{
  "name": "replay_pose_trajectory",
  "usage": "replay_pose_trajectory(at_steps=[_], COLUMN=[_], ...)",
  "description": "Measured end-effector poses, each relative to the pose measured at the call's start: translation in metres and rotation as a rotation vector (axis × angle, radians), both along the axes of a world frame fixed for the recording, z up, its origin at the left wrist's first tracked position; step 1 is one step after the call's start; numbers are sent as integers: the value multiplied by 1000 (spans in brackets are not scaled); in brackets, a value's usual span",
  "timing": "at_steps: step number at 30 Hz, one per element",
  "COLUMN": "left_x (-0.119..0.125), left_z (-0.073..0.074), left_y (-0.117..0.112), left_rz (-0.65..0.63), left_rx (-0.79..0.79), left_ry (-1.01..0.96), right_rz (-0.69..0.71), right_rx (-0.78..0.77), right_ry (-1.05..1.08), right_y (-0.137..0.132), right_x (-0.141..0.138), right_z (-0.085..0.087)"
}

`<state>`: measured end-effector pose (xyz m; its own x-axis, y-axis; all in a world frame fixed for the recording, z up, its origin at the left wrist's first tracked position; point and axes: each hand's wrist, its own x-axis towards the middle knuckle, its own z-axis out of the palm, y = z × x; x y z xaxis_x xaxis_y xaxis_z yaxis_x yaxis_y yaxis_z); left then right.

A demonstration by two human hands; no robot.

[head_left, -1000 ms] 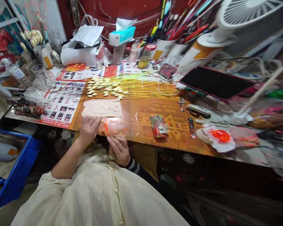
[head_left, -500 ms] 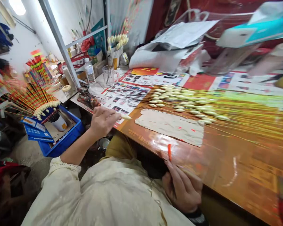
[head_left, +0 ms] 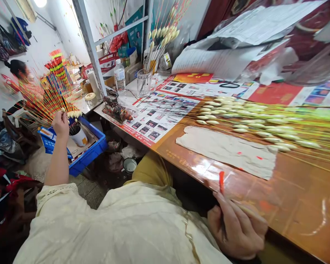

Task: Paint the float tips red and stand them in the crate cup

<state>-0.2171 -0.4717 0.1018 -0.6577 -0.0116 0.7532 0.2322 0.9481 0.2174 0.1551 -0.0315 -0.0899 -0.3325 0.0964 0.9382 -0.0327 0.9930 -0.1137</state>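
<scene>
My left hand (head_left: 60, 123) reaches out to the left over a white cup (head_left: 78, 135) in a blue crate (head_left: 90, 152). It is pinched on a fishing float beside the bunch of striped floats (head_left: 57, 88) standing in the cup. My right hand (head_left: 236, 229) rests at the table's near edge, closed round a thin brush with an orange-red tip (head_left: 221, 181). Several white-bodied floats with yellow stems (head_left: 253, 123) lie in a row on the table (head_left: 305, 205), above a stained cloth (head_left: 231, 150).
A glass mug with floats (head_left: 144, 82), a water bottle (head_left: 119, 75) and stacked papers (head_left: 231, 47) stand at the back. A printed sheet (head_left: 156, 119) covers the table's left part. A person (head_left: 19, 79) sits at far left. A small bowl (head_left: 129, 165) lies on the floor.
My left hand carried a float from the table's edge out to the cup in the blue crate. The view swung further left. My right hand stayed put with the brush.
</scene>
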Motion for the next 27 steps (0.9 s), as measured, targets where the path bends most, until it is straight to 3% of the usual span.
replay_pose_trajectory(at_steps=[7,13,19,23,25,27], left_x=[-11,-16,0,28,41,48], left_z=[-31,-64,-79,-86,-89,-91], left_y=[2,6,3,16,34,61], left_rz=[293,381,484,408,293,90], left_rx=[-116,-175,-241,-328,-378,-409], left_ry=[-374,-482,-560,-582,-571,-489], right_rz=[6,16,4,5,11,30], right_rx=[35,8,21,13,-33,-57], right_ry=[-3,-9,-31,-67,-115,-145], right_y=[-1,-3,1,2,0,-2], right_x=[-2,-3,-1,1,2,3], right_z=[9,12,3,-2,-1,1])
